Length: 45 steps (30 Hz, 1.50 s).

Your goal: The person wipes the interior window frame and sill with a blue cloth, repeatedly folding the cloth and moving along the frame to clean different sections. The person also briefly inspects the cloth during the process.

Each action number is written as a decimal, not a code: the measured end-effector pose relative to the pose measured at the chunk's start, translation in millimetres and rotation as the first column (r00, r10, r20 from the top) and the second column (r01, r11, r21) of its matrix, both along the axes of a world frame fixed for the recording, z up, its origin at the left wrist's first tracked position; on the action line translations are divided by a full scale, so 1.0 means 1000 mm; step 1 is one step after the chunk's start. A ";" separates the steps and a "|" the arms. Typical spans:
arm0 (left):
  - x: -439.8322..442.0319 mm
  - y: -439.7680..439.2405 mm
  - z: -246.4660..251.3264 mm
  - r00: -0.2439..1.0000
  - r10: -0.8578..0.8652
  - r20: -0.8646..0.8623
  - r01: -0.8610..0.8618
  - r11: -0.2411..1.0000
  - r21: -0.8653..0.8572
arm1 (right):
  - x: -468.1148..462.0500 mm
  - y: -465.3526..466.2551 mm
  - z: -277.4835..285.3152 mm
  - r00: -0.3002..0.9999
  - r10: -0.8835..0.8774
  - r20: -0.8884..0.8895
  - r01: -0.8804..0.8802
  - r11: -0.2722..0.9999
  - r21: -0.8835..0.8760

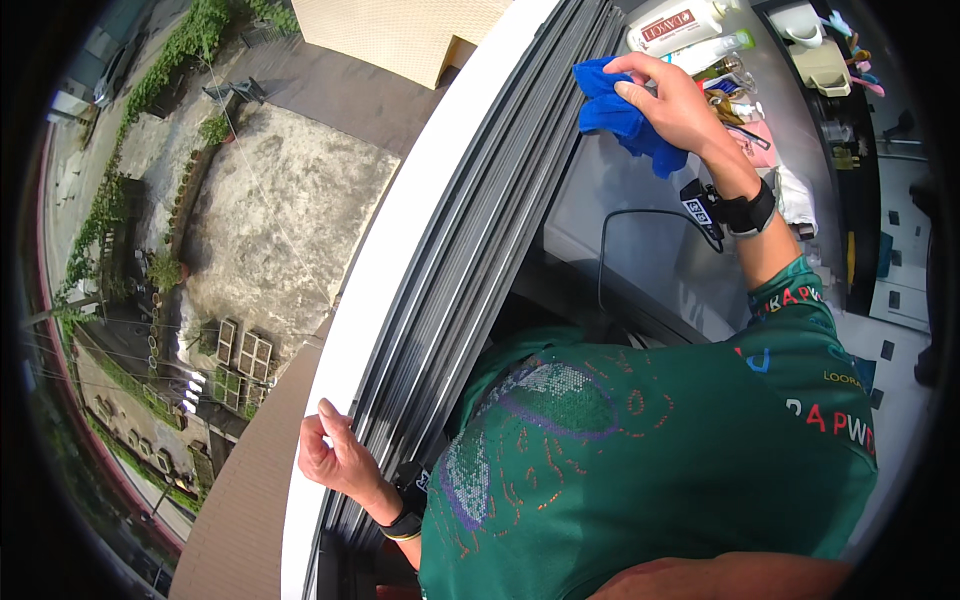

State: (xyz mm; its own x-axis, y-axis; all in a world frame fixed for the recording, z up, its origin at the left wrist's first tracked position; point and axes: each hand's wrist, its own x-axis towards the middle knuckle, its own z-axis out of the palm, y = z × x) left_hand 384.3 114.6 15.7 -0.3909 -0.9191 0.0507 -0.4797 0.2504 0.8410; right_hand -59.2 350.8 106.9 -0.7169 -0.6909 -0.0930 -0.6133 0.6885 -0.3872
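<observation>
A folded blue cloth (611,112) is pinched between the thumb and fingers of my right hand (660,97). It hangs over the inner edge of the long grey metal window track (457,285), beside a shiny grey counter (592,191). Whether the cloth presses on the track is hard to tell. My left hand (337,454) is curled with its thumb up, and no object shows in it. That hand is over the white outer sill (375,247), next to the track's lower end. Both wrists wear black bands with small devices.
A white pump bottle (679,26), a clear green-capped bottle (712,52) and several small toiletries crowd the counter's far side. Cups and toothbrushes sit in a dark wall rack (814,60). A black cable (604,255) loops from my right wrist. Beyond the sill lies a yard (277,180) far below.
</observation>
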 end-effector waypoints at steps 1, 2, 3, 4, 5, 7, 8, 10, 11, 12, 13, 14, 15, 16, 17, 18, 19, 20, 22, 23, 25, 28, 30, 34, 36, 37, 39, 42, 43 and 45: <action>-0.003 0.000 0.002 0.999 -0.051 -0.008 0.051 0.999 0.020 | 0.022 0.000 0.007 0.990 -0.049 0.132 0.073 0.981 -0.180; -0.008 0.000 0.004 0.992 -0.126 -0.027 0.128 0.990 0.067 | 0.046 0.000 0.011 0.956 -0.085 0.282 0.179 0.928 -0.328; -0.013 0.000 0.005 0.978 -0.201 -0.051 0.205 0.974 0.094 | 0.069 -0.001 0.015 0.887 -0.114 0.448 0.325 0.843 -0.429; -0.020 0.001 0.007 0.945 -0.309 -0.107 0.322 0.937 0.135 | 0.086 -0.002 0.019 0.843 -0.034 0.537 0.354 0.787 -0.506; -0.023 -0.001 0.011 0.906 -0.401 -0.137 0.420 0.892 0.167 | 0.105 -0.009 0.020 0.844 0.058 0.533 0.333 0.723 -0.606; -0.040 0.002 0.015 0.777 -0.603 -0.182 0.627 0.769 0.127 | 0.135 -0.007 0.028 0.882 0.095 0.461 0.252 0.733 -0.632; -0.049 0.006 0.018 0.718 -0.666 -0.203 0.693 0.710 0.120 | 0.147 -0.006 0.033 0.891 0.127 0.437 0.211 0.735 -0.644; -0.069 0.020 0.023 0.608 -0.767 -0.204 0.793 0.601 0.103 | 0.168 -0.004 0.040 0.889 0.142 0.434 0.200 0.734 -0.649; -0.079 0.029 0.025 0.544 -0.800 -0.252 0.838 0.533 0.117 | 0.179 0.000 0.046 0.835 0.158 0.528 0.278 0.706 -0.651; -0.088 0.037 0.028 0.451 -0.851 -0.268 0.890 0.452 0.063 | 0.188 0.001 0.050 0.845 0.167 0.508 0.272 0.684 -0.677; -0.095 0.046 0.030 0.358 -0.892 -0.275 0.929 0.369 0.014 | 0.196 0.001 0.053 0.849 0.173 0.499 0.268 0.674 -0.689; -0.105 0.055 0.030 0.261 -0.902 -0.345 0.964 0.260 0.049 | 0.204 0.001 0.056 0.816 0.199 0.543 0.315 0.634 -0.706; -0.115 0.063 0.029 0.163 -0.889 -0.427 0.986 0.138 0.090 | 0.207 0.001 0.058 0.810 0.218 0.545 0.345 0.575 -0.742; -0.124 0.069 0.028 0.094 -0.882 -0.462 0.988 0.027 0.151 | 0.207 0.002 0.059 0.798 0.229 0.558 0.388 0.512 -0.766; -0.129 0.072 0.027 0.075 -0.870 -0.487 0.971 -0.046 0.233 | 0.202 0.003 0.057 0.777 0.259 0.573 0.424 0.457 -0.782; -0.135 0.073 0.025 0.061 -0.861 -0.505 0.947 -0.110 0.303 | 0.194 0.006 0.055 0.790 0.222 0.571 0.446 0.431 -0.784; -0.141 0.075 0.022 0.057 -0.868 -0.493 0.899 -0.171 0.404 | 0.179 0.009 0.051 0.821 0.160 0.548 0.463 0.375 -0.803; -0.146 0.074 0.019 0.115 -0.816 -0.566 0.888 -0.171 0.426 | 0.157 0.015 0.046 0.890 0.009 0.455 0.407 0.432 -0.805; -0.160 0.071 0.013 0.246 -0.736 -0.630 0.829 -0.177 0.530 | 0.109 0.031 0.031 0.942 -0.201 0.267 0.335 0.568 -0.752; -0.170 0.072 0.009 0.353 -0.678 -0.644 0.795 -0.146 0.589 | 0.085 0.038 0.021 0.943 -0.284 0.175 0.323 0.644 -0.693; -0.196 0.070 0.002 0.420 -0.652 -0.631 0.792 -0.077 0.606 | 0.038 0.051 -0.003 0.920 -0.392 -0.021 0.306 0.750 -0.587; -0.247 0.071 -0.005 0.337 -0.728 -0.597 0.816 -0.090 0.571 | -0.027 0.061 -0.029 0.847 -0.494 -0.198 0.355 0.801 -0.481; -0.282 0.075 -0.005 0.333 -0.704 -0.627 0.819 -0.114 0.563 | -0.072 0.060 -0.036 0.842 -0.476 -0.256 0.365 0.850 -0.380; -0.350 0.082 -0.004 0.281 -0.745 -0.605 0.846 -0.105 0.522 | -0.152 0.043 -0.046 0.795 -0.487 -0.361 0.466 0.872 -0.150; -0.375 0.089 -0.005 0.256 -0.740 -0.622 0.855 -0.127 0.503 | -0.180 0.035 -0.050 0.792 -0.471 -0.387 0.479 0.874 -0.083; -0.382 0.092 -0.007 0.238 -0.737 -0.632 0.864 -0.137 0.484 | -0.189 0.031 -0.053 0.813 -0.435 -0.388 0.475 0.880 0.008; -0.396 0.101 -0.011 0.203 -0.715 -0.669 0.885 -0.158 0.437 | -0.205 0.024 -0.057 0.839 -0.372 -0.398 0.464 0.870 0.164; -0.408 0.115 -0.018 0.176 -0.739 -0.650 0.898 -0.151 0.414 | -0.218 0.017 -0.059 0.848 -0.318 -0.424 0.440 0.868 0.228; -0.412 0.118 -0.020 0.157 -0.759 -0.632 0.900 -0.153 0.407 | -0.222 0.016 -0.059 0.848 -0.305 -0.433 0.430 0.874 0.226; -0.417 0.121 -0.019 0.139 -0.750 -0.646 0.908 -0.163 0.385 | -0.228 0.014 -0.060 0.847 -0.261 -0.463 0.405 0.881 0.244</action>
State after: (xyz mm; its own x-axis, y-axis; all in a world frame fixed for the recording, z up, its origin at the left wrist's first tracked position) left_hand -32.5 235.9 -3.2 -0.9093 0.4105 -0.0680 -0.1710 -0.2195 0.9605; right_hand -287.2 365.3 47.3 -0.9190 -0.3851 0.0839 -0.3741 0.9193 0.1220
